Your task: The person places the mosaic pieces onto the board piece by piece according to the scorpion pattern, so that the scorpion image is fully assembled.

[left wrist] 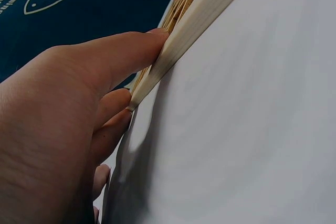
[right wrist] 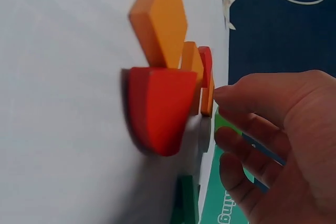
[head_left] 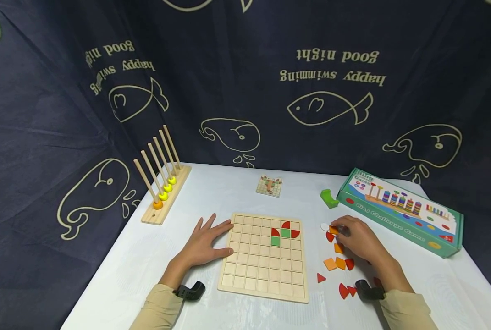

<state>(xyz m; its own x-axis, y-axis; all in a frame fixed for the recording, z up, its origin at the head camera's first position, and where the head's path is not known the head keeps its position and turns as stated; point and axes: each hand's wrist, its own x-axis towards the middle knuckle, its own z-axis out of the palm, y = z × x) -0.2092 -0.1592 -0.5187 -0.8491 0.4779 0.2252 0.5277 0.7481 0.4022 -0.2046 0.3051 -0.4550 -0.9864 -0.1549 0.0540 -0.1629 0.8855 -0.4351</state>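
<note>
My left hand [head_left: 204, 245] lies with fingers spread at the left edge of a square wooden grid board [head_left: 251, 261], thumb and fingertips touching its rim. The left wrist view shows the thumb on the edge of the board [left wrist: 197, 30]. In the board's upper right are several red quarter-circle pieces [head_left: 295, 234] and green squares [head_left: 275, 241]. To the right of the board, my right hand [head_left: 361, 238] reaches over loose pieces, fingers loosely bent, tips right at an orange tile [head_left: 333, 230]. In the right wrist view, the thumb tip is beside an orange tile [right wrist: 208, 100].
Loose red quarter-circles [head_left: 343, 290], orange tiles [head_left: 330, 264], a red triangle [head_left: 321, 277] and a white disc [head_left: 324, 227] lie around the right hand. Behind are green pieces [head_left: 329, 199], a game box [head_left: 402, 213] and a small pattern card [head_left: 269, 186]. A peg stand [head_left: 175, 192] stands at left.
</note>
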